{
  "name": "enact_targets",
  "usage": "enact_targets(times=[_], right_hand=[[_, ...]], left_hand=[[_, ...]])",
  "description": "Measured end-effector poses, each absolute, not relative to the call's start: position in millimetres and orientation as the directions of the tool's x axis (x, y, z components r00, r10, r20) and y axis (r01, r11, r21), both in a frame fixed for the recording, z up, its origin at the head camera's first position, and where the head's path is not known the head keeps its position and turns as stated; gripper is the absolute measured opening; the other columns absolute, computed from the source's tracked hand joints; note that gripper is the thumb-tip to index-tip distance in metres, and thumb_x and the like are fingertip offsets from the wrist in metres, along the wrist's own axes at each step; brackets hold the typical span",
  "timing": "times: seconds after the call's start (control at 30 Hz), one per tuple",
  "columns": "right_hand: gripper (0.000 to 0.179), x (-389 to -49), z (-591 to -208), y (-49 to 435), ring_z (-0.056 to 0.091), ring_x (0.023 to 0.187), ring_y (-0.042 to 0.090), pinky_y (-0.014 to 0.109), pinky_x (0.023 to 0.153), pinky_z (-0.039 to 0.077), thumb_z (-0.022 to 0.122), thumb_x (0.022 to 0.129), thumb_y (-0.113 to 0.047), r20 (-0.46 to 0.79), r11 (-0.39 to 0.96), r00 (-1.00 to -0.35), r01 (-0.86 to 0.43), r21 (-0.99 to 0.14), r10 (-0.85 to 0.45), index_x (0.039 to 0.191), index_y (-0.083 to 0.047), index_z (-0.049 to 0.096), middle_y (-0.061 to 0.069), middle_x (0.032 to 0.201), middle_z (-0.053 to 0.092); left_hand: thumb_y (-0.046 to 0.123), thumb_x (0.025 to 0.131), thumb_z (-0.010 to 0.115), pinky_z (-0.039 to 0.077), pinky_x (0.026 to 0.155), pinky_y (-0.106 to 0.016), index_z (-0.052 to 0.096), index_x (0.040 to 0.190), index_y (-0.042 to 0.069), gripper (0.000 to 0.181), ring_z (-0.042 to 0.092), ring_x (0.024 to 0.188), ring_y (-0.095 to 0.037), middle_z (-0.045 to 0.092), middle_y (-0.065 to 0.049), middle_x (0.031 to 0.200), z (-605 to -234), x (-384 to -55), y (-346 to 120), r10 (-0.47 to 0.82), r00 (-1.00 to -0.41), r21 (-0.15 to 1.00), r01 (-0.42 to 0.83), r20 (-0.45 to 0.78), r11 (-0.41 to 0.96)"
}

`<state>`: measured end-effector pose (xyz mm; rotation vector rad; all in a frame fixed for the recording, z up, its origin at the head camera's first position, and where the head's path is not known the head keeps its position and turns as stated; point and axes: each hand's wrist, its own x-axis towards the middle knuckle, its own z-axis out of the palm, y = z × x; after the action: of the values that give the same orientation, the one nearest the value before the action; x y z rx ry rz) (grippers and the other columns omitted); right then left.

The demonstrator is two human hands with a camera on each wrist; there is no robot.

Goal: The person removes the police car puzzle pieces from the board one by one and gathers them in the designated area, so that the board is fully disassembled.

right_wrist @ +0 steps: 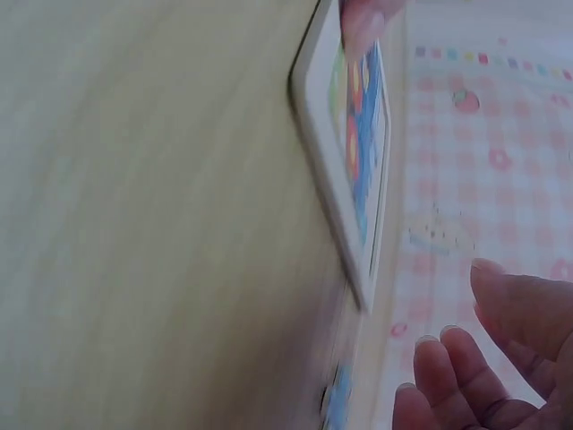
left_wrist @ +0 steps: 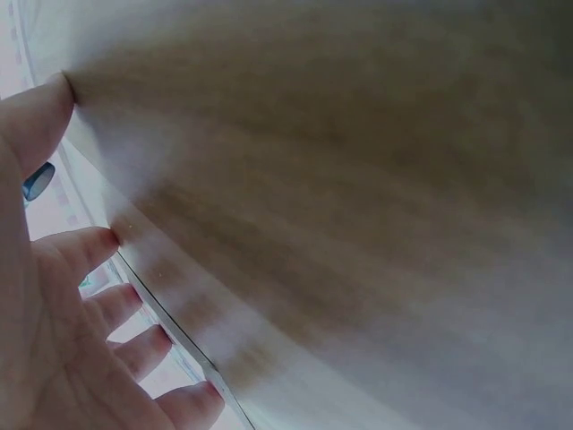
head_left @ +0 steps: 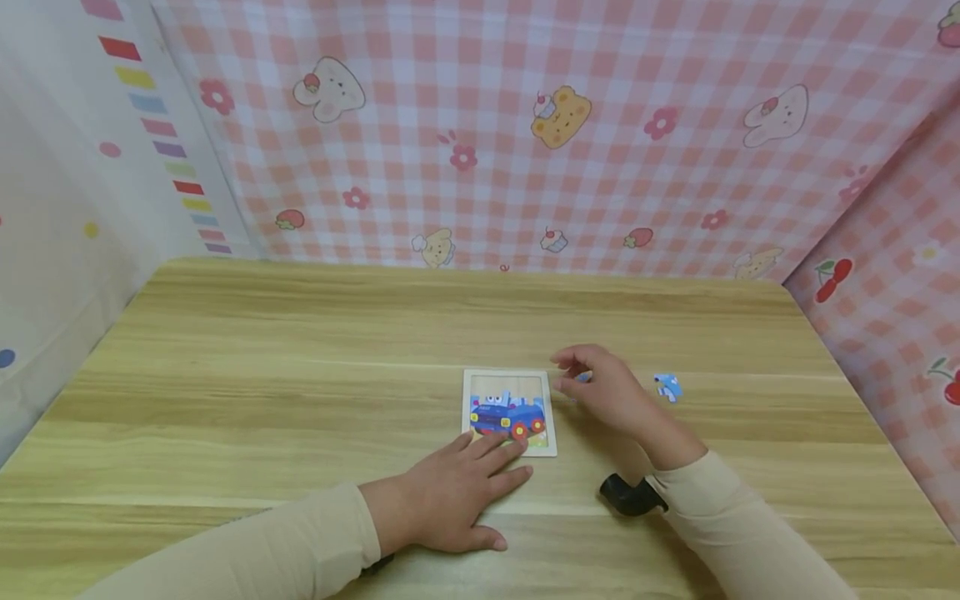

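A jigsaw puzzle board (head_left: 466,383) with a pale rim lies mid-table, its lower part showing a blue cartoon truck (head_left: 491,416) with red and yellow wheels. Bare wood shows in its upper part. My left hand (head_left: 457,492) rests with spread, straight fingers over the board's near edge; the left wrist view shows the fingertips (left_wrist: 134,300) along that edge. Right of the board, my right hand (head_left: 611,392) is above the table with loosely bent fingers, holding nothing. A small blue puzzle piece (head_left: 584,377) is partly hidden behind it. Another blue-and-white puzzle piece (head_left: 667,387) lies farther right.
The wood-grain table (head_left: 300,350) runs back to a pink checked cloth (head_left: 495,200) hanging behind it. More cloth (head_left: 892,333) hangs at the right side, and a pale sheet (head_left: 67,208) at the left. A black band part (head_left: 630,495) sticks out by the right cuff.
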<state>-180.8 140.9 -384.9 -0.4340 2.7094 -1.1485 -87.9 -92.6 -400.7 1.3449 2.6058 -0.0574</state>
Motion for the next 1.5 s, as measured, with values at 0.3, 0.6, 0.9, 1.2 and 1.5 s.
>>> enact_targets(times=[0.3,0.6,0.9,1.2,1.5], right_hand=[[0.026,-177.6,-386.5,115.1,0.059,0.098,0.027,0.041,0.084,0.051,0.066,0.090,-0.008,-0.062,0.655,-0.917,-0.232,-0.719,-0.393,0.115,0.001,0.065,0.013,0.106,0.062],[0.026,-174.8,-386.1,97.7,0.059,0.099,0.024,0.040,0.086,0.050,0.066,0.091,-0.011,-0.111,0.645,-0.877,-0.252,-0.721,-0.467,0.116,-0.004,0.065,0.009,0.110,0.062],[0.022,-177.0,-384.9,78.3,0.059,0.093,0.018,0.035,0.082,0.050,0.068,0.089,-0.010,-0.149,0.673,-0.857,-0.268,-0.689,-0.493,0.111,-0.006,0.069,0.005,0.103,0.065],[0.020,-180.3,-387.9,69.4,0.059,0.093,0.017,0.036,0.086,0.049,0.068,0.089,-0.010,-0.205,0.702,-0.838,-0.262,-0.662,-0.506,0.109,-0.009,0.070,0.002,0.103,0.065],[0.020,-183.8,-389.6,61.8,0.057,0.090,0.015,0.033,0.085,0.050,0.069,0.088,-0.007,-0.224,0.715,-0.800,-0.324,-0.619,-0.556,0.108,-0.005,0.071,0.004,0.101,0.064]], left_hand=[[0.064,0.091,0.046,0.035,0.109,-0.049,0.035,0.151,0.021,0.075,0.024,0.144,-0.026,0.026,-0.005,0.158,-399.2,-88.1,-93.1,0.806,-0.557,0.076,0.812,-0.199,0.579],[0.064,0.091,0.047,0.036,0.108,-0.048,0.038,0.150,0.020,0.074,0.026,0.143,-0.026,0.027,-0.005,0.158,-399.8,-87.6,-93.9,0.817,-0.549,0.061,0.823,-0.177,0.565],[0.064,0.090,0.048,0.036,0.107,-0.047,0.039,0.149,0.020,0.074,0.028,0.142,-0.026,0.030,-0.005,0.156,-399.3,-86.8,-93.4,0.810,-0.561,0.027,0.819,-0.173,0.573],[0.065,0.091,0.047,0.036,0.108,-0.046,0.038,0.149,0.020,0.074,0.028,0.142,-0.026,0.028,-0.005,0.157,-398.3,-87.2,-92.6,0.806,-0.561,0.008,0.820,-0.187,0.573],[0.065,0.091,0.047,0.036,0.108,-0.046,0.039,0.149,0.019,0.074,0.027,0.143,-0.027,0.027,-0.006,0.157,-398.9,-87.0,-93.0,0.811,-0.558,0.006,0.823,-0.177,0.568]])
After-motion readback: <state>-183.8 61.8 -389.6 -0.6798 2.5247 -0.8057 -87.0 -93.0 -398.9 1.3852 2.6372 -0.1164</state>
